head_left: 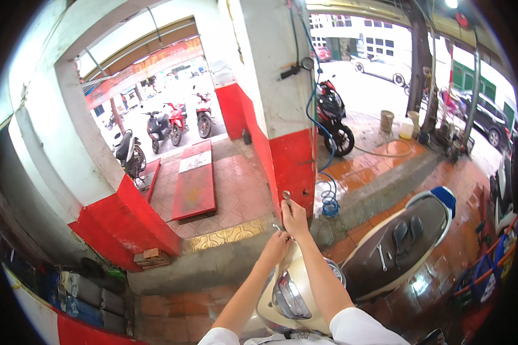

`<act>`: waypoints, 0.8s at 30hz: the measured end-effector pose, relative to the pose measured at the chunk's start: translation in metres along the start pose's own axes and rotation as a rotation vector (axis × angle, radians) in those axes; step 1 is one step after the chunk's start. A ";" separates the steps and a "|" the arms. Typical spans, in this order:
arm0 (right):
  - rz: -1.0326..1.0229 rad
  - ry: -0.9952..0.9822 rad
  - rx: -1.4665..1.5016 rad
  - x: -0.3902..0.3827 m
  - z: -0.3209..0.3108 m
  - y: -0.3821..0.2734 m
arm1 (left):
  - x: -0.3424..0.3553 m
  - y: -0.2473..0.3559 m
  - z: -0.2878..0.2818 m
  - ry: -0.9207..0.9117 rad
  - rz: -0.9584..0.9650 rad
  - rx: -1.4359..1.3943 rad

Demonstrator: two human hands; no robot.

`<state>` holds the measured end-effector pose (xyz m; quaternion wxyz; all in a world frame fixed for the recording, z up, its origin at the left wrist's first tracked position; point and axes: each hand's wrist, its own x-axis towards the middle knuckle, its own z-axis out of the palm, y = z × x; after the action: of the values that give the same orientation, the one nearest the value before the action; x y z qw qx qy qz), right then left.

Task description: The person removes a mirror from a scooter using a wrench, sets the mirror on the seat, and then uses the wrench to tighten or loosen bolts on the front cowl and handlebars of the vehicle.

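Observation:
A cream scooter front with a chrome-rimmed headlight (pixel 290 296) lies below my forearms. Fingers closed, my right hand (pixel 295 219) grips a wrench (pixel 286 196) whose silver ring end sticks up beyond them. Just below and to its left, my left hand (pixel 275 248) is closed near the top of the cream body. A small silver tip (pixel 277 227) shows past its fingers; what it belongs to is unclear. To the right is a dark scooter seat (pixel 365 271), with another wrench (pixel 382 257) and black parts (pixel 405 236) lying on it.
Ahead, a red-and-white pillar (pixel 293 167) stands by a low concrete ledge (pixel 236 256). A coiled blue hose (pixel 330 206) hangs beside it. A red platform (pixel 194 187) lies beyond the ledge. Parked motorbikes (pixel 175 121) stand outside; a blue-and-orange rack (pixel 486 267) is at right.

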<state>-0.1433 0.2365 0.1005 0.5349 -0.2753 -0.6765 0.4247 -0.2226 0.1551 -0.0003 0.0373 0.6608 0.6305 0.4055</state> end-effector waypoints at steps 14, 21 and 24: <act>-0.027 -0.070 -0.112 -0.002 0.000 0.006 | -0.014 -0.005 0.013 0.040 0.017 -0.105; -0.008 -0.077 -0.067 -0.006 0.000 -0.004 | -0.011 -0.009 0.010 0.039 0.033 -0.144; -0.005 -0.074 -0.067 -0.005 0.002 0.001 | -0.009 -0.006 0.008 0.057 -0.026 -0.104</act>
<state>-0.1439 0.2327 0.0968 0.5008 -0.2756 -0.7105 0.4104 -0.2220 0.1518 -0.0137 0.0590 0.6379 0.6178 0.4560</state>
